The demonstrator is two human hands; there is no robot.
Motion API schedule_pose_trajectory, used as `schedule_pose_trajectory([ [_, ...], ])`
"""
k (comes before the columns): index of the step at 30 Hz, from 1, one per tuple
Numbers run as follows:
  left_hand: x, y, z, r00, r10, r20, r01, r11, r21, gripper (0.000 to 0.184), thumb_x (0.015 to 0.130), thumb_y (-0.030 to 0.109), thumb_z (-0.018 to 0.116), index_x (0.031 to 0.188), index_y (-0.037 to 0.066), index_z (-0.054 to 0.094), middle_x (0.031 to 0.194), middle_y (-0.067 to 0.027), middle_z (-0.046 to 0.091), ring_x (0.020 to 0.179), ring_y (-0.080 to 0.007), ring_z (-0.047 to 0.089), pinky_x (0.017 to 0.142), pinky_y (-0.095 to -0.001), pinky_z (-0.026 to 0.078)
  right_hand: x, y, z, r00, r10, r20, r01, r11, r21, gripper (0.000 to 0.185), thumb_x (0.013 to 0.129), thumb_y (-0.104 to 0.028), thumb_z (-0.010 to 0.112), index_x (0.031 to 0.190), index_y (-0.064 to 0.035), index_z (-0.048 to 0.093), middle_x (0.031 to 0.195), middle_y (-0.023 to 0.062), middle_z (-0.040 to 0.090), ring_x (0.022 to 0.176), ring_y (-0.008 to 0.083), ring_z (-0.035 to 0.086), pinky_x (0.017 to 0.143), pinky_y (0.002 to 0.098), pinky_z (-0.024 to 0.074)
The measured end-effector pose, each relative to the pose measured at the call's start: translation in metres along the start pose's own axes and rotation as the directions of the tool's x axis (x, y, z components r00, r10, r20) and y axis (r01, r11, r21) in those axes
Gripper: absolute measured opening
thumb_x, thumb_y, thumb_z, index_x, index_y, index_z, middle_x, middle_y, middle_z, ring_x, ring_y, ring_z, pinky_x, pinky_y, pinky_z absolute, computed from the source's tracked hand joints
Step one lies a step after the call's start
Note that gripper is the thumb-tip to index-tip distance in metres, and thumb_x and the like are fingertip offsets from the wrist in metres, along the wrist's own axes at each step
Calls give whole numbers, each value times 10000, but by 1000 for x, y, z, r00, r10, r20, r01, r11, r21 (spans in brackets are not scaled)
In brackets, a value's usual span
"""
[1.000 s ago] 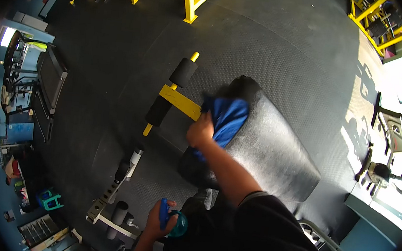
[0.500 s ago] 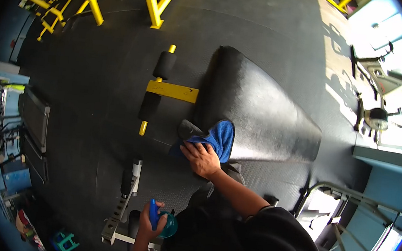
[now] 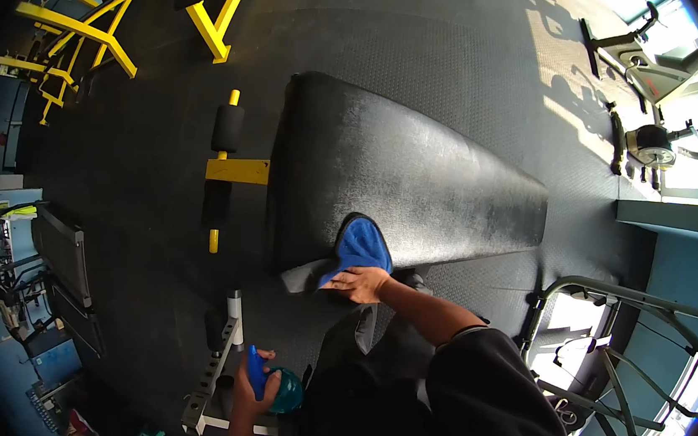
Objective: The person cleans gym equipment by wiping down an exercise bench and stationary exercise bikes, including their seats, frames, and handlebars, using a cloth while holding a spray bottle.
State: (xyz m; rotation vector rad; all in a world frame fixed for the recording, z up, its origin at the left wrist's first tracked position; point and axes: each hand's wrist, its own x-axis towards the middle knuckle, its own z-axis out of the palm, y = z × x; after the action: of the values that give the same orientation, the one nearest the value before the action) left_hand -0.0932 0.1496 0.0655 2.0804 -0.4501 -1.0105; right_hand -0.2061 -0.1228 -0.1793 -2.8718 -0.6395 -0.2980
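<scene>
A black padded bench (image 3: 438, 168) stretches across the middle, with a yellow bar (image 3: 238, 170) and foam rollers at its left end. My right hand (image 3: 366, 284) presses a blue cloth with grey edging (image 3: 362, 243) against the bench's near side, close to the left end. Part of the cloth lies on the top surface and a grey flap hangs to the left. Lower down, my left hand (image 3: 256, 387) is wrapped round a spray bottle with a blue trigger head and a teal body (image 3: 287, 391).
Yellow machine frames (image 3: 90, 29) stand at the upper left, a treadmill (image 3: 64, 254) at the left. Near my left hand is a white metal stand (image 3: 206, 389). Exercise bikes (image 3: 652, 146) are at the upper right and a grey tubular frame (image 3: 611, 289) at the lower right.
My right hand and the cloth have gone from the bench's left end to its near side. The view has shifted and turned. My left hand still holds the spray bottle.
</scene>
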Motion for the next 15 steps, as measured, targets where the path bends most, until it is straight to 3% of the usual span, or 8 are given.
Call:
schedule_pose_trajectory([
  [2,7,9,20,999,-32,9,32,999,45,360,771,64,660,1104,35,526,1073,-110,607,1077,-206,596,836,-317,468,-51,10,25,996,-67,62,65,997,28,450,809,-272,519,1217,-126,640,1532,-5,360,1382,181,347,1085,327,364],
  [7,33,26,86,985,-118,126,102,987,124,354,776,53,656,1103,29,521,1074,-114,614,1064,-208,607,825,-306,480,-110,10,75,991,-24,-130,34,996,81,381,810,-258,522,1115,-105,692,1526,15,371,1422,196,290,1115,314,331],
  [11,68,48,137,941,-139,308,62,967,247,364,773,60,664,1105,27,519,1063,-127,624,1046,-225,622,802,-304,495,-141,-7,71,995,9,-103,4,993,122,277,796,-227,549,969,-111,732,1497,27,413,1395,187,346,1107,301,348],
  [15,108,62,182,915,-73,397,-25,971,237,384,781,47,659,1130,5,504,1118,-143,608,1072,-206,602,808,-283,497,-225,-4,94,991,122,50,-128,982,138,281,843,-218,506,1012,-148,720,1456,-25,458,1342,120,407,1075,248,374],
])
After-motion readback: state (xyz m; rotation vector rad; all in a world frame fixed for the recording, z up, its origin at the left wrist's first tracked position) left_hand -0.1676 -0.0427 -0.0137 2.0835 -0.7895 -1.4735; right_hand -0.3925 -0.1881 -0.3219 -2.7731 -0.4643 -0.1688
